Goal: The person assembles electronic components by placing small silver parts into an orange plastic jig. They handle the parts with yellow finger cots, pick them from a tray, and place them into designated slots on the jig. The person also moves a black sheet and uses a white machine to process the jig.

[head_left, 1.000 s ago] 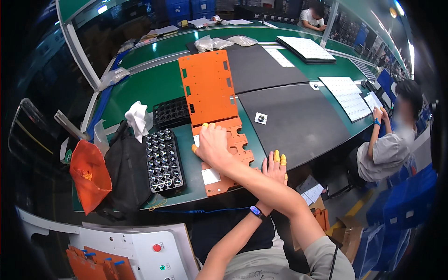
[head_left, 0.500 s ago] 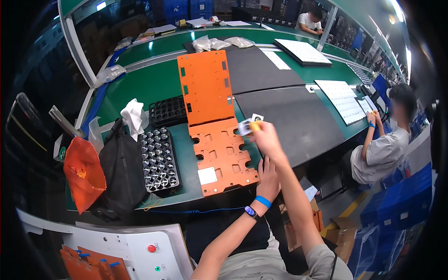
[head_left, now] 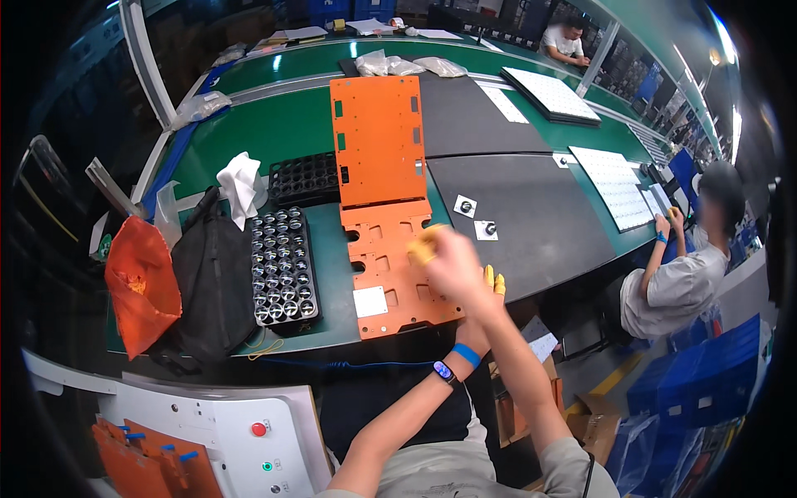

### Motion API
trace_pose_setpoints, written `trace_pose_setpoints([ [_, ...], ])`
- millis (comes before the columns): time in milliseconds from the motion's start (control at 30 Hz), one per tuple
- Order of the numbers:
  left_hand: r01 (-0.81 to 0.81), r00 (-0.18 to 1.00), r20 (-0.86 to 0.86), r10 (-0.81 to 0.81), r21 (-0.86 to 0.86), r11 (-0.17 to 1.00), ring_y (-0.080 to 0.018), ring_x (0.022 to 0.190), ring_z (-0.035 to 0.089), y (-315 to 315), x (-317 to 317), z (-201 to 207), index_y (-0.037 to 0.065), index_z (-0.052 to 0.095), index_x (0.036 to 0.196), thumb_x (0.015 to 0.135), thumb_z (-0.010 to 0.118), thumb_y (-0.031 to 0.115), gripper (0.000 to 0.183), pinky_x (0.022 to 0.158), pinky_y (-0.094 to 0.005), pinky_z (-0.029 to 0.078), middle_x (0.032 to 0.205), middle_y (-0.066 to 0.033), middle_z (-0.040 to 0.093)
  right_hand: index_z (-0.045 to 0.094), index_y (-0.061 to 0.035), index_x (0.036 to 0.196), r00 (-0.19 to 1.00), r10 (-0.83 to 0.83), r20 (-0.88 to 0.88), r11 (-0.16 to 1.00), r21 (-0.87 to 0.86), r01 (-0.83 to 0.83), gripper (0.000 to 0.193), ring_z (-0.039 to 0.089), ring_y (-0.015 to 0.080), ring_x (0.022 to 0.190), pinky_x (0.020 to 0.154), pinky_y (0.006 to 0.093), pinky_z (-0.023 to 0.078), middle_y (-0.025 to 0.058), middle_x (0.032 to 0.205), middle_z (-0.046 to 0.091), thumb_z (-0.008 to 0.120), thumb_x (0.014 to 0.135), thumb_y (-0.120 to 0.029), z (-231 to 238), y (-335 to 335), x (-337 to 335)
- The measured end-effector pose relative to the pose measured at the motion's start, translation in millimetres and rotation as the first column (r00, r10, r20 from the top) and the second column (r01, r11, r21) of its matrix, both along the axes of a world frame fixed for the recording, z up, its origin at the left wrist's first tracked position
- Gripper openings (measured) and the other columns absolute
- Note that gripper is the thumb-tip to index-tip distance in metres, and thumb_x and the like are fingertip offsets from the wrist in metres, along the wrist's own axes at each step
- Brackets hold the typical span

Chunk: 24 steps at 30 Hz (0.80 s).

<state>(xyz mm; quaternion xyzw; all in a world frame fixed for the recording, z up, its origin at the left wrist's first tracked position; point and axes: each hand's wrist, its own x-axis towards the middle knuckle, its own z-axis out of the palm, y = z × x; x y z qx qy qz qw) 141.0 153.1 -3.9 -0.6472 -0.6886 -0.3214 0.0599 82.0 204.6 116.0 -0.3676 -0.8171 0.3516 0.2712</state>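
Note:
My right hand (head_left: 453, 267), yellow covers on its fingertips, hovers over the right side of the orange fixture's lower plate (head_left: 398, 311). Its fingers are bent and blurred, and whatever they might hold cannot be made out. Partly behind my right wrist is my left hand (head_left: 475, 330), by the fixture's front right corner. Its yellow-covered fingertips point up, stretched out, with nothing seen in them. A white square plate (head_left: 370, 301) lies in the fixture's front left. On the grey mat rest two small white plates with dark round lenses, a farther one (head_left: 465, 207) and a nearer one (head_left: 486, 230).
The fixture's orange lid (head_left: 378, 141) stands raised behind. To the left are a black tray of lenses (head_left: 284, 270), another black tray (head_left: 303, 178), a white cloth (head_left: 239, 184), a black bag (head_left: 207, 286) and an orange bag (head_left: 143, 274). A co-worker (head_left: 677, 274) sits at right.
My right hand has moved left and nearer, from the mat to over the fixture. The white lens plate it held now lies on the mat beside another. My left fingertips have risen slightly.

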Motion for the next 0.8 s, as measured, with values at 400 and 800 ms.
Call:
trace_pose_setpoints([
  [400,-0.018,0.992,-0.123,0.008,-0.088,0.996,-0.0329,0.144,0.038,-3.2,-4.5,28.7,0.003,0.055,0.138,0.082,0.071,0.027,0.063,0.119,-0.0477,0.030,0.145,-0.0190,0.051,0.053,0.0059,0.093,0.915,0.176,0.363,0.876,0.367,-0.314,0.028,0.069,0.0388,0.068,0.058,0.0440,0.056,0.0243,0.081,0.065,0.071,0.073,-0.005,-0.7,-86.5,-55.8],
  [800,0.026,0.997,-0.065,-0.034,-0.129,0.991,-0.0358,0.143,0.037,-8.5,-9.5,35.1,0.000,0.054,0.138,0.080,0.073,0.022,0.065,0.121,-0.0498,0.026,0.144,-0.0209,0.050,0.060,-0.0002,0.108,0.940,-0.342,-0.007,0.925,0.171,0.338,0.019,0.068,0.0449,0.092,0.077,0.0500,0.054,0.0245,0.097,0.070,0.056,0.089,0.000,-0.8,72.7,58.4],
])
